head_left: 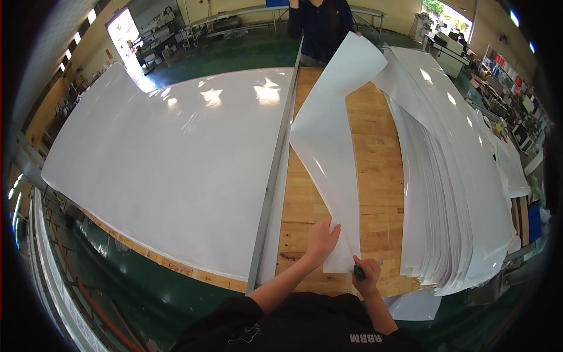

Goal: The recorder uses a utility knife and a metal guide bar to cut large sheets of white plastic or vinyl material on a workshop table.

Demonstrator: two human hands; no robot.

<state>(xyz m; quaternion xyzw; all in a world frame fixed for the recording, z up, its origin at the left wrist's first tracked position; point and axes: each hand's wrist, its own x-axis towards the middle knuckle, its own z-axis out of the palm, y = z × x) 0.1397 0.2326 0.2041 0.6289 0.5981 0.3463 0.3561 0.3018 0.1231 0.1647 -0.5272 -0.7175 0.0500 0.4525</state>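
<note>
while your left hand (pixel 322 240) pinches the white sheet (pixel 326 155) at its edge, your right hand (pixel 369 277) wraps a dark green handle (pixel 359 271); the sheet spans the wooden table (pixel 376 164), long axis pointing toward twelve o'clock.

Glossy green floor (pixel 252 51), yellowish wall (pixel 399 8)

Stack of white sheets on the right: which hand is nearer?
Right. The right hand, gripping a dark green handle, is just left of the stack; the left hand is farther left, touching the loose sheet.
</note>
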